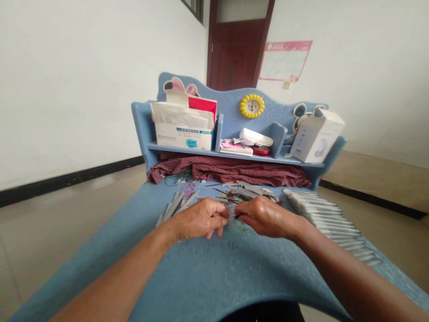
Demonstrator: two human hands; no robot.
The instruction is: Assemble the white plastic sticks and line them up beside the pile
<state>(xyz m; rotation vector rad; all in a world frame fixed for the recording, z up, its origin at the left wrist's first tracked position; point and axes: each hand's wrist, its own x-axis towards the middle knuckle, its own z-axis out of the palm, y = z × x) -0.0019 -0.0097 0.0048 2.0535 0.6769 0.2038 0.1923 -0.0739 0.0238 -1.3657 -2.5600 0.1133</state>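
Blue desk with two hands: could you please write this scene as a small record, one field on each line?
Surface: blue desk, raised shelf at the back
Left hand: fingers curled; whether it holds something cannot be told
Right hand: pinching a thin dark piece
Beyond left hand: loose grey sticks
Beyond both hands, centre: mixed pile, grey and dark
Right side: row of grey pieces, side by side
Under shelf: checked cloth
On shelf: mask box, white carton
Shelf back: yellow-rimmed clock

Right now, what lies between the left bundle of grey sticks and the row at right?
Head view: a loose pile of grey and dark pieces, with the left hand and right hand nearer the camera.
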